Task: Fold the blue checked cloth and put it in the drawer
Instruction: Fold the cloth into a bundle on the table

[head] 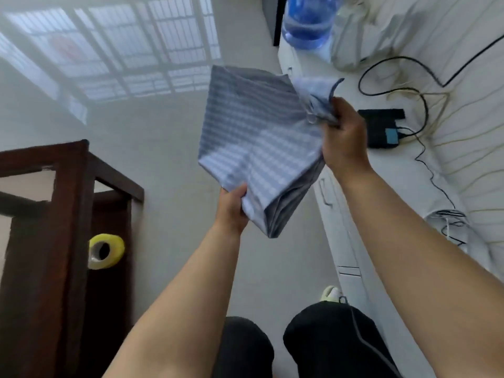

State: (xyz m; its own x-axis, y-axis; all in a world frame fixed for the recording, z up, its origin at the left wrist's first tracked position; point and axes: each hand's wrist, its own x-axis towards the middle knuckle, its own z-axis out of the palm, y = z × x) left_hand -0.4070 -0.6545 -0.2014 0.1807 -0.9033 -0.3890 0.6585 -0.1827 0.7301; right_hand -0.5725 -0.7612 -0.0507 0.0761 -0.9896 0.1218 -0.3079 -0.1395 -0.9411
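The blue checked cloth (256,137) hangs in the air in front of me, partly folded over itself, above the pale floor. My left hand (231,208) pinches its lower left edge from below. My right hand (345,137) is closed around a bunched upper corner of the cloth at the right. A white cabinet (343,222) with drawer fronts and small handles runs along the right; its drawers look closed.
A dark wooden stand (71,203) with a yellow tape roll (105,251) is at the left. On the white cabinet top lie a blue water bottle (308,20), a black device (381,128), cables and white fabric. My legs and a shoe are below.
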